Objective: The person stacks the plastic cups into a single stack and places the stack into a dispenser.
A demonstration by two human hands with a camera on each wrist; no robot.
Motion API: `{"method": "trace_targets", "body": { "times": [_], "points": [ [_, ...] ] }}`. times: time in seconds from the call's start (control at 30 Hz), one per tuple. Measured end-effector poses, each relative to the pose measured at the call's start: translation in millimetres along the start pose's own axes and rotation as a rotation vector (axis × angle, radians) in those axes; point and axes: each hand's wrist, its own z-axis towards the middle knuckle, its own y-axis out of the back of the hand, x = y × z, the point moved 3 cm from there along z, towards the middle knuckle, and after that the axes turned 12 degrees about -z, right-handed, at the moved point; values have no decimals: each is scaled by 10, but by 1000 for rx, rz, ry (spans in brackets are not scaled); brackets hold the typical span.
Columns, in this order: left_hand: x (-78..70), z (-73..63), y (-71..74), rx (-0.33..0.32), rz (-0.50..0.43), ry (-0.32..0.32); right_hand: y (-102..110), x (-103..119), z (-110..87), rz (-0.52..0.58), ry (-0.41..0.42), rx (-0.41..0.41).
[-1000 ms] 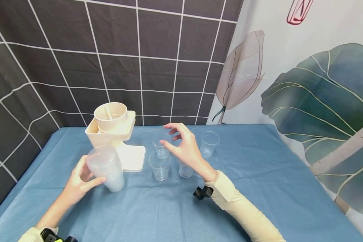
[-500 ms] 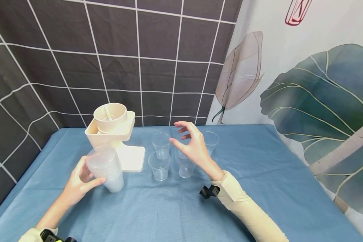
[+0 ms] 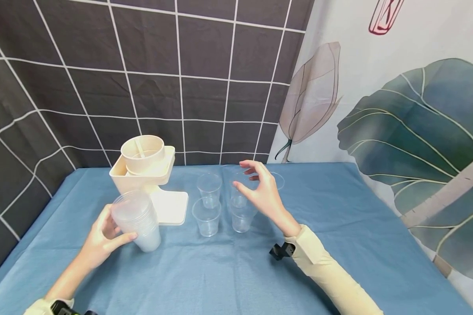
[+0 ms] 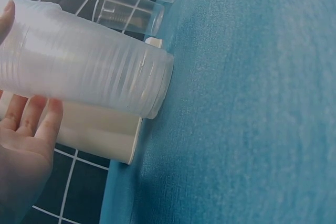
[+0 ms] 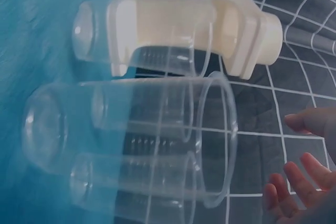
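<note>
In the head view my left hand grips a tilted stack of nested clear plastic cups, thumb across the near side. The left wrist view shows the stack from the side, its base close to the cloth. My right hand hovers over the single cups with bent, spread fingers and nothing between them. Beside it stand a front left cup, a back left cup and a front right cup. Others behind are partly hidden by that hand. In the right wrist view the fingers are apart from the nearest cup.
A cream holder with a round cup-like top and a flat base plate stands behind the stack. Blue cloth covers the table. A dark grid curtain and a leaf-patterned curtain hang behind.
My right hand has moved rightward, from over the back left cup to the right-hand cups. The left hand and its stack stay in place.
</note>
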Motion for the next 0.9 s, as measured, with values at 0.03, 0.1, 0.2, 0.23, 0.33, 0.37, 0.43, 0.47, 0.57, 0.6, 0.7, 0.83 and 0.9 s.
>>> {"method": "trace_targets", "body": {
  "times": [0.03, 0.1, 0.2, 0.23, 0.33, 0.37, 0.43, 0.47, 0.57, 0.6, 0.7, 0.83, 0.9],
  "points": [
    [0, 0, 1, 2, -4, -2, 2, -19, -8, -11, 0, -1],
    [0, 1, 3, 3, -11, -5, 6, -54, -23, -40, 3, -4],
    [-5, 3, -3, 1, -11, -6, 21, -101, -43, -79, 2, -9],
    [-5, 4, -5, 3, -14, -7, 30, -113, -48, -87, 2, -13],
    [-2, 3, -9, 3, -9, -3, 65, -151, -59, -111, -3, -24],
    [-1, 3, -9, 4, -9, -2, 79, -162, -62, -114, -3, -30],
    [0, 2, -6, 5, -11, -2, 104, -186, -67, -121, -5, -42],
    [-1, 2, -6, 3, -9, -1, 114, -198, -69, -125, -7, -47],
    [-6, 0, 0, 2, -13, -6, 136, -241, -87, -139, -10, -59],
    [-8, -1, 0, 1, -14, -8, 142, -257, -97, -146, -14, -59],
    [-10, -2, 0, 2, -12, -9, 161, -319, -128, -171, -28, -63],
    [-7, 3, -7, 7, -9, -3, 202, -419, -166, -193, -53, -65],
    [-4, 5, -7, 6, -8, -1, 225, -472, -180, -198, -62, -62]
  ]
}}
